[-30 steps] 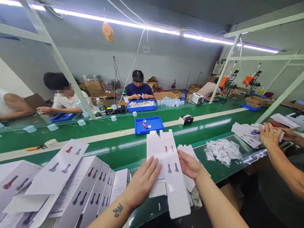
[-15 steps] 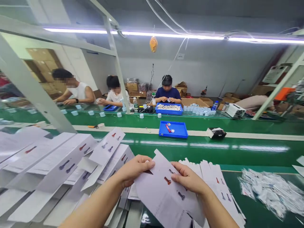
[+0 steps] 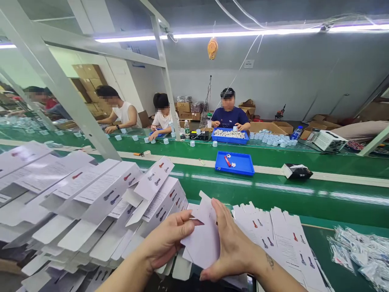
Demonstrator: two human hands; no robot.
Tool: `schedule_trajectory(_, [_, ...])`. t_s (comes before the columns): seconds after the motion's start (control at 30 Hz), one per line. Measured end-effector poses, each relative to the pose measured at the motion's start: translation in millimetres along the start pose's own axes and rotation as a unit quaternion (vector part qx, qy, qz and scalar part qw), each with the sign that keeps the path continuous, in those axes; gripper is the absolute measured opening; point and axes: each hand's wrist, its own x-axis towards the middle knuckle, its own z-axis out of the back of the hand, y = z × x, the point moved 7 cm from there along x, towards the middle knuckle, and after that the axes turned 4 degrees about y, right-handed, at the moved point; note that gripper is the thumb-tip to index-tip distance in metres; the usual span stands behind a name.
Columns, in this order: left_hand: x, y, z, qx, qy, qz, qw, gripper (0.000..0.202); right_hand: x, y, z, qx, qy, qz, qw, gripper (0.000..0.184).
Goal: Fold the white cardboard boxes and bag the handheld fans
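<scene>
Between my hands is a white printed carton point(image 3: 203, 243), partly folded, with cut flaps standing up at its top. My left hand point(image 3: 170, 239) pinches a flap at its left edge between thumb and fingers. Around its right side goes my right hand point(image 3: 234, 245), fingers near the top and thumb low. Its printed pictures are turned out of sight. Flat carton blanks point(image 3: 282, 243) with red and dark product pictures lie just right of my right hand. A large pile of opened white cartons point(image 3: 100, 194) rises to the left of my left hand.
Clear plastic packets point(image 3: 361, 251) lie at the right. Ahead on the green line sit a blue tray point(image 3: 240, 167) with small parts and a black-and-white box point(image 3: 297, 171). Several co-workers sit opposite, one behind a parts-filled blue tray point(image 3: 230, 140). A slanted white post point(image 3: 75, 93) stands at the left.
The carton has gone from a flat, printed-side view to a partly folded shape. My right hand has opened wider around its side. The view has turned slightly left.
</scene>
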Motion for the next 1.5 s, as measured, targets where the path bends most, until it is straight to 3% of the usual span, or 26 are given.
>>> schedule_trajectory(0.1, [-15,3,-2.2,-0.021,0.056,0.006,0.998,0.076,3,2,3,0.023,0.033,-0.015,0.999,0.147])
schedule_trajectory(0.17, [-22,3,2.2,-0.012,0.031,-0.019,0.999,0.09,6,3,6,0.042,0.029,-0.033,0.998,0.149])
schedule_trajectory(0.3, [-30,2,13.6,0.028,-0.056,-0.065,0.996,0.074,11,2,5,0.042,0.009,-0.047,0.998,0.148])
schedule_trajectory(0.47, [-36,8,22.7,-0.054,-0.052,-0.083,0.994,0.067,17,11,-1,-0.001,0.002,-0.012,1.0,0.148])
schedule_trajectory(0.63, [-37,25,28.6,-0.099,-0.095,-0.064,0.989,0.058,21,32,-4,-0.136,-0.003,0.111,0.984,0.15])
schedule_trajectory(0.73, [-37,23,22.5,-0.019,-0.13,-0.061,0.989,0.033,19,45,-11,-0.207,-0.01,0.195,0.959,0.141])
schedule_trajectory(0.8, [-36,20,13.3,0.051,-0.109,-0.057,0.991,0.028,16,53,-18,-0.226,-0.005,0.238,0.945,0.132])
schedule_trajectory(0.9, [-36,22,14.1,0.107,-0.104,-0.054,0.987,0.041,10,62,-19,-0.22,-0.031,0.273,0.936,0.114])
schedule_trajectory(1.0, [-40,31,35.5,0.074,-0.135,-0.035,0.988,0.058,4,66,-6,-0.166,-0.059,0.285,0.942,0.107])
schedule_trajectory(1.07, [-46,23,47.5,0.07,-0.128,-0.064,0.987,0.071,4,62,5,-0.083,-0.013,0.246,0.966,0.11])
schedule_trajectory(1.1, [-50,9,50.4,0.086,-0.124,-0.112,0.982,0.077,6,57,9,-0.024,0.03,0.208,0.977,0.113])
schedule_trajectory(1.17, [-60,-29,42.1,0.159,-0.092,-0.221,0.958,0.081,9,49,14,0.097,0.131,0.126,0.979,0.12])
schedule_trajectory(1.23, [-62,-60,11.1,0.305,-0.013,-0.247,0.92,0.076,13,50,16,0.167,0.201,0.094,0.961,0.125])
schedule_trajectory(1.3, [-55,-65,-30.2,0.502,0.104,-0.157,0.844,0.067,20,58,18,0.179,0.23,0.121,0.949,0.129])
schedule_trajectory(1.33, [-53,-68,-47.0,0.568,0.124,-0.144,0.801,0.066,24,63,18,0.174,0.236,0.147,0.945,0.13])
schedule_trajectory(1.4, [-49,-71,-76.2,0.66,0.147,-0.152,0.721,0.062,30,71,15,0.163,0.249,0.193,0.935,0.129])
schedule_trajectory(1.5, [-45,-66,-94.3,0.722,0.142,-0.173,0.655,0.042,31,76,11,0.135,0.255,0.227,0.93,0.127])
